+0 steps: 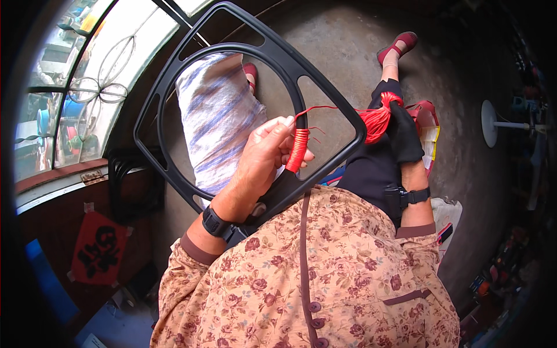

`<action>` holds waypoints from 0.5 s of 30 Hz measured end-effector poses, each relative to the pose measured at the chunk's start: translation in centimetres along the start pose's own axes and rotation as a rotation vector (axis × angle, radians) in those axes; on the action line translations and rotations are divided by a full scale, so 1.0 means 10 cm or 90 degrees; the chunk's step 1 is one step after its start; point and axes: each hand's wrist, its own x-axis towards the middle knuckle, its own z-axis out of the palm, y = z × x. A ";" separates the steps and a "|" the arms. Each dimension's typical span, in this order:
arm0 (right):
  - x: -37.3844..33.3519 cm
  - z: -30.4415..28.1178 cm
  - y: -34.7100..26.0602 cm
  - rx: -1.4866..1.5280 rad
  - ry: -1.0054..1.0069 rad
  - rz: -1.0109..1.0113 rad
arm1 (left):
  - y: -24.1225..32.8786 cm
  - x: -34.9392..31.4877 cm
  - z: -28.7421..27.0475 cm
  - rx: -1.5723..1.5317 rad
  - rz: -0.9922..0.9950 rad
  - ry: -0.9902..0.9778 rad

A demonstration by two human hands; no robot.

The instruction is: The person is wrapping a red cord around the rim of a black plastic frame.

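A black rounded frame (226, 13) with an inner ring lies across my lap. Glossy red cord (297, 152) is wound in tight coils around the ring's right side. My left hand (268, 149) is closed at these coils, thumb and forefinger pinched by their upper end, other fingers behind the ring. From there a single strand runs right, over the frame's outer bar, to a loose bundle of red cord (377, 120). My right hand (404, 134), in a black glove, is closed on that bundle beside my right knee; its fingertips are hidden. Two short cord ends stick out near the coils.
A white cloth with blue stripes (217, 116) covers my left leg beneath the ring. A red and yellow bag (429, 130) is beyond my right hand. A barred window (87, 87) stands at the left, and a white round-ended stand (490, 123) at the right.
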 end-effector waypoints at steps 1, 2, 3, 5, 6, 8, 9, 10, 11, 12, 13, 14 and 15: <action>-0.02 0.01 0.00 0.001 0.000 0.001 | 0.00 0.00 -0.01 0.001 -0.001 0.000; -0.04 0.02 0.00 -0.025 0.002 -0.004 | 0.01 0.00 -0.03 0.006 -0.001 -0.011; -0.04 0.01 -0.01 -0.052 0.003 -0.009 | -0.01 0.01 -0.03 0.009 0.000 -0.022; -0.02 -0.02 0.02 -0.082 -0.010 -0.018 | -0.04 0.03 0.00 0.000 0.002 -0.023; 0.00 -0.03 0.06 -0.109 -0.022 -0.028 | -0.03 0.03 0.00 -0.006 0.003 -0.024; 0.05 -0.07 0.12 -0.227 -0.072 -0.091 | -0.02 0.03 0.01 0.000 -0.003 -0.023; 0.08 -0.09 0.16 -0.346 -0.121 -0.155 | -0.02 0.03 0.01 0.005 -0.008 -0.024; 0.10 -0.13 0.20 -0.346 -0.120 -0.156 | -0.01 0.03 0.01 0.005 -0.009 -0.025; 0.13 -0.17 0.25 -0.443 -0.156 -0.194 | -0.01 0.03 0.01 0.002 -0.010 -0.031; 0.13 -0.14 0.25 -0.540 -0.195 -0.231 | -0.01 0.03 0.00 -0.003 -0.010 -0.036; 0.12 -0.11 0.24 -0.540 -0.197 -0.231 | -0.01 0.03 0.00 -0.004 -0.010 -0.035; 0.10 -0.07 0.22 -0.616 -0.219 -0.309 | -0.01 0.03 0.01 -0.006 -0.010 -0.029; 0.07 0.00 0.18 -0.691 -0.241 -0.388 | -0.01 0.03 0.01 -0.008 -0.009 -0.025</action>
